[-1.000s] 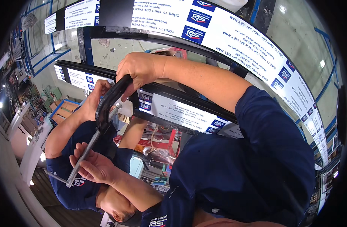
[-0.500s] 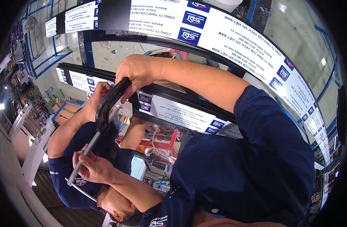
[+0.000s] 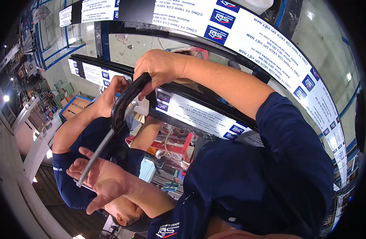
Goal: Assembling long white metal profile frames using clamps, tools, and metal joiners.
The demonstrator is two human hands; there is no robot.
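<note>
My right hand grips the top of a black C-clamp that sits at the end of a long black profile wrapped in white printed film. The clamp's threaded screw slants down-left into my left hand. That hand has its fingers spread, with the screw's end and its small cross handle against the palm. A co-worker in a dark blue shirt faces me from beyond the clamp. Their hand rests at the profile's end, just behind the clamp.
A second long film-wrapped profile runs above the first. Below the profile lie red metal parts and cables. Benches and racks fill the workshop at the left. My own dark blue shirt takes up the lower right.
My left hand has turned at the screw's end and its fingers have spread wider. My right hand and the co-worker's hand stay where they were on the clamp and profile.
</note>
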